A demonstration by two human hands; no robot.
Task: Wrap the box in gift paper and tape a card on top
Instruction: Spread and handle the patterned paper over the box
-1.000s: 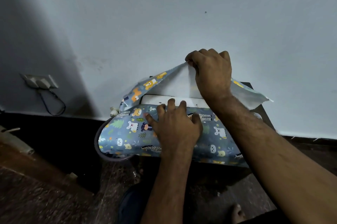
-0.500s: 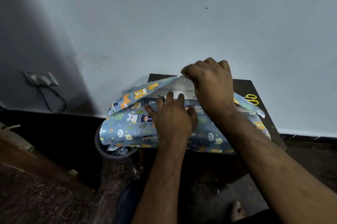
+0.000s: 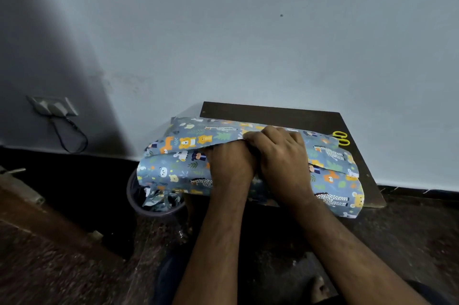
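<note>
Far flap folded down over near flap; box no longer visible.

Right hand (image 3: 280, 155), which held the far edge of the gift paper (image 3: 188, 155) raised 1.0 s ago, now grips that edge low on top of the parcel. Flap overlaps the near layer and covers the fingers of the left hand (image 3: 231, 165). White box top, exposed earlier, is covered. Yellow scissors (image 3: 341, 138) now show on the board (image 3: 273, 112).

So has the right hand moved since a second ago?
Yes. The right hand has come down toward the person, bringing the far flap of the gift paper from standing against the wall onto the near flap, above the dark board.
</note>
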